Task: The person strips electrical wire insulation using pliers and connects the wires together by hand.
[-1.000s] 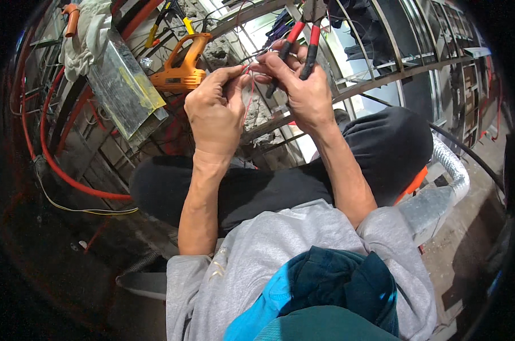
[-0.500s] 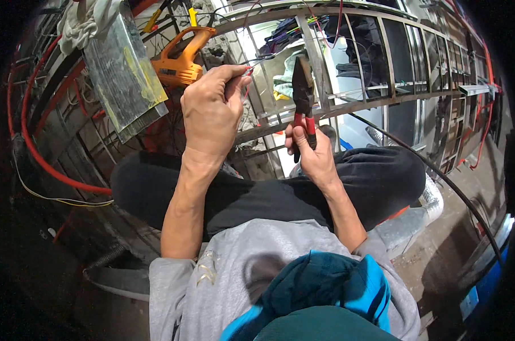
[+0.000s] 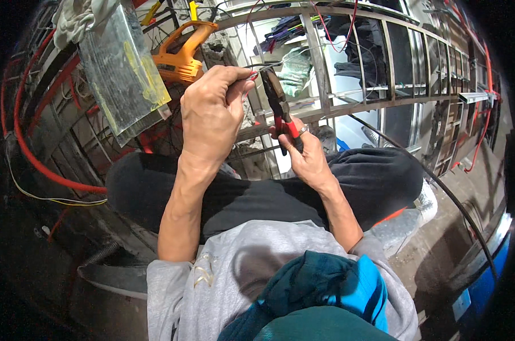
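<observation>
My left hand (image 3: 211, 113) is raised over my crossed legs, pinching thin red and pale wires (image 3: 252, 75) between thumb and index finger. My right hand (image 3: 307, 159) grips pliers (image 3: 272, 90) with red-and-black handles, held low on the handles with the dark jaws pointing up. The jaw tips are beside the wire, just right of my left fingertips; whether they touch it I cannot tell. An orange power tool (image 3: 178, 63) lies just beyond my left hand, beside a metal duct piece (image 3: 121, 74) smeared with yellow.
A metal frame (image 3: 392, 62) spans the far side, with cloths (image 3: 291, 74) behind it. Red conduit (image 3: 50, 170) curves at the left. A black cable (image 3: 439, 182) and foil flexible duct (image 3: 427, 202) are at the right. A white rag (image 3: 78, 28) lies on the duct piece.
My right hand has moved down with the pliers and turned them jaws-up; in the last half second their jaws tilted left toward the wire. My left hand still pinches the wires.
</observation>
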Action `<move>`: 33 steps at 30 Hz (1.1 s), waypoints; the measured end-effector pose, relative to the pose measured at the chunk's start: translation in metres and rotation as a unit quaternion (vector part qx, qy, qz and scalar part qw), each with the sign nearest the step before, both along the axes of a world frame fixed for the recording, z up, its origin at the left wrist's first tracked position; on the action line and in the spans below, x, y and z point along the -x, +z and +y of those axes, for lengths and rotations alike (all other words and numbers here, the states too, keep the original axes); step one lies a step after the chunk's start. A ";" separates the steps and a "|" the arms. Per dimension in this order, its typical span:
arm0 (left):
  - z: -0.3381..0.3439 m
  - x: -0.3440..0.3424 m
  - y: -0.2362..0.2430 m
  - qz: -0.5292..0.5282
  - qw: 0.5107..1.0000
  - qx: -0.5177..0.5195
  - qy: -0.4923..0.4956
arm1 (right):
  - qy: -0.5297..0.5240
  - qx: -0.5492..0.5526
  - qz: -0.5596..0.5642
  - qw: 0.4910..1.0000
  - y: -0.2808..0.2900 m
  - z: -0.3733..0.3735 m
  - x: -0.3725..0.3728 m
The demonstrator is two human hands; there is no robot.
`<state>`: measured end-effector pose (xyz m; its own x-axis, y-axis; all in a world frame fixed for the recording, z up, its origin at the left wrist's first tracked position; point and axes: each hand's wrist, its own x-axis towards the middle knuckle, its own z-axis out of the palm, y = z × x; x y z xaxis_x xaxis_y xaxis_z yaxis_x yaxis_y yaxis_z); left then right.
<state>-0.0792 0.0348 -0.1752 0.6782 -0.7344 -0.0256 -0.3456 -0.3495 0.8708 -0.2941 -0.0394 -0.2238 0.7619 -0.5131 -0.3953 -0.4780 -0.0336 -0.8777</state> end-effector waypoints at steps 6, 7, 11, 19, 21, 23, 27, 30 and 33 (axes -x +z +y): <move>0.002 -0.002 -0.003 -0.023 1.000 -0.010 -0.012 | 0.006 -0.003 -0.013 1.000 0.000 0.000 -0.001; 0.002 -0.002 -0.004 -0.023 1.000 -0.004 -0.011 | 0.007 -0.004 -0.013 1.000 0.000 0.000 -0.001; 0.000 -0.003 -0.003 -0.020 1.000 -0.002 -0.009 | 0.018 0.031 0.002 0.999 0.001 -0.002 -0.002; 0.000 -0.003 -0.007 -0.034 0.999 -0.016 -0.005 | 0.021 0.082 -0.018 0.996 0.009 -0.004 -0.009; 0.000 -0.003 -0.007 -0.043 0.999 -0.019 -0.005 | 0.022 0.114 -0.012 0.993 0.008 -0.003 -0.008; 0.000 -0.003 -0.006 -0.049 0.998 -0.037 -0.007 | 0.023 0.139 -0.013 0.990 0.004 -0.005 -0.006; 0.001 -0.002 -0.008 -0.038 0.999 -0.039 -0.005 | 0.031 0.138 -0.003 0.990 0.008 -0.007 -0.009; 0.001 -0.003 -0.009 -0.044 0.998 -0.034 -0.006 | 0.038 0.131 0.005 0.991 0.007 -0.008 -0.007; 0.001 -0.003 -0.008 -0.054 0.997 -0.044 -0.019 | 0.041 0.119 -0.010 0.992 0.011 -0.010 -0.008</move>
